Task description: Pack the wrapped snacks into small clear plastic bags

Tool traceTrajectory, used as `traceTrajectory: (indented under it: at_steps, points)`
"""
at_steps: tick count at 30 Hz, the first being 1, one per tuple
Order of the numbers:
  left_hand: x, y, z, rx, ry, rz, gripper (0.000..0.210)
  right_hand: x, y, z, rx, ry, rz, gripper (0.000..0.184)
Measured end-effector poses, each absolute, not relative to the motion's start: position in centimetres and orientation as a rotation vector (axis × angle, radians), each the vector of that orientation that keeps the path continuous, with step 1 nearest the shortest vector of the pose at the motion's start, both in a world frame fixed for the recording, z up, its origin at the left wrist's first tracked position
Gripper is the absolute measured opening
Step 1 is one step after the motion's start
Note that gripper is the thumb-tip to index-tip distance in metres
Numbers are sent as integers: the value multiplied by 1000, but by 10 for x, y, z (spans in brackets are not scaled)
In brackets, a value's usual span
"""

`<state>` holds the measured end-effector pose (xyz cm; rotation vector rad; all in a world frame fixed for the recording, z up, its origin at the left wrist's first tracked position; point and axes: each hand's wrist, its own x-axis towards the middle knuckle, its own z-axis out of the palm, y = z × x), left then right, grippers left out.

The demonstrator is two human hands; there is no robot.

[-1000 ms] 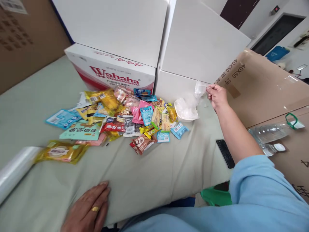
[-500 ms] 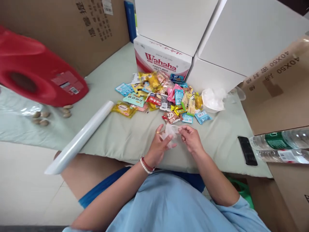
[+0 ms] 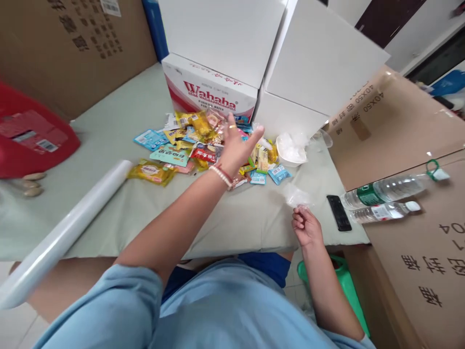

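Observation:
My left hand (image 3: 238,145) is stretched over the pile of wrapped snacks (image 3: 198,127), fingers spread, with nothing seen in it. Beneath and around it lie small packets, among them a red packet (image 3: 204,153), a teal packet (image 3: 169,155) and a blue packet (image 3: 279,174). My right hand (image 3: 305,227) is closed on the edge of a clear plastic bag (image 3: 296,195), held up over the front of the table. Beyond that bag stands a white bowl (image 3: 291,149) with crumpled clear plastic in it.
A roll of plastic film (image 3: 72,228) overhangs the table's front left edge. A red jug (image 3: 32,131) stands at left. Behind the snacks are a Wahaha carton (image 3: 210,87) and white boxes (image 3: 298,58). To the right lie a phone (image 3: 339,213) and water bottles (image 3: 392,189).
My left hand has let go of the plastic bag and reached forward over the snacks. The right hand has kept the bag and moved right, away from the left. The view has turned right.

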<state>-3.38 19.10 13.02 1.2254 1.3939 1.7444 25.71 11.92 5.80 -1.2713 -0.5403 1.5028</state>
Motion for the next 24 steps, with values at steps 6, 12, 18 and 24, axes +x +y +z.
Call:
traceTrajectory:
  at_steps: [6,12,18,24]
  points:
    - [6,101,55,997,1294,1394,89,228,102,50,-1279,-594,1605,42]
    - [3,43,11,537,1328,1365,43,187,86,30,-1283,-790,2112,44]
    - [-34,31,20,522,1423,1365,32,188,84,18,-1259,-1744,1156,42]
    - [-31,29,18,532,1434,1293,27,202,87,44,-894,-2179,761,39]
